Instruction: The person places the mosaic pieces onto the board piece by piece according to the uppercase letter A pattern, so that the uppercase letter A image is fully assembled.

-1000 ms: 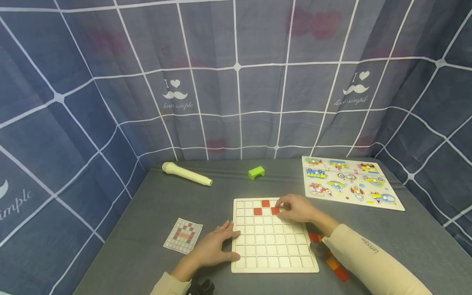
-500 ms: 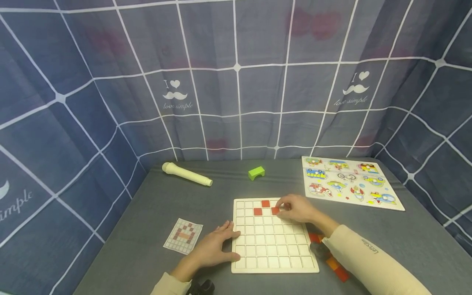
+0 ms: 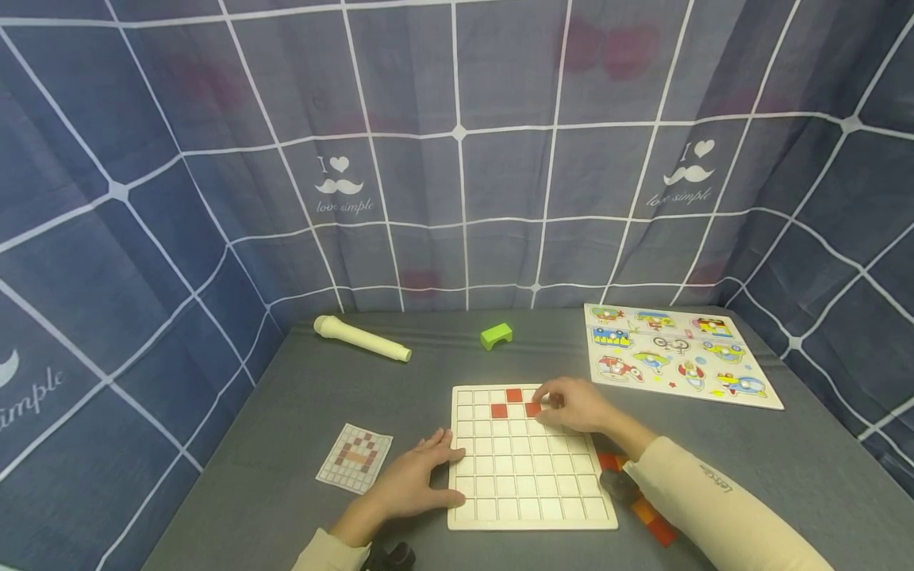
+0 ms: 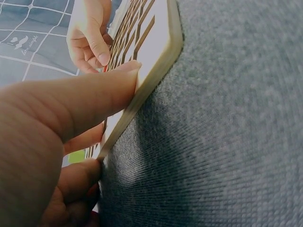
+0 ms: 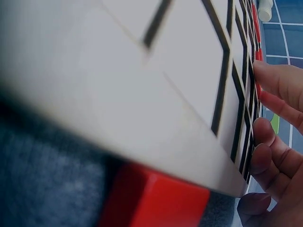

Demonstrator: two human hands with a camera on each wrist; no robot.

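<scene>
A pale wooden grid board (image 3: 524,474) lies flat on the grey table. Red square tiles (image 3: 499,411) sit in its far rows. My left hand (image 3: 417,480) rests along the board's left edge, its thumb and forefinger touching the rim; in the left wrist view the thumb (image 4: 104,92) lies on the top face. Over the far right of the grid, my right hand (image 3: 577,404) pinches a red tile (image 3: 532,410) between thumb and forefinger, level with the cells. The right wrist view shows its remaining fingers (image 5: 265,158) bent near the board, and part of the tile hidden.
Left of the board lies a card (image 3: 355,457) printed with a grid pattern. A row of red and orange blocks (image 3: 653,522) runs beside the right edge, partly under the sleeve. Behind are a cream toy microphone (image 3: 362,339), a green arch block (image 3: 496,335) and a vehicle puzzle board (image 3: 678,357).
</scene>
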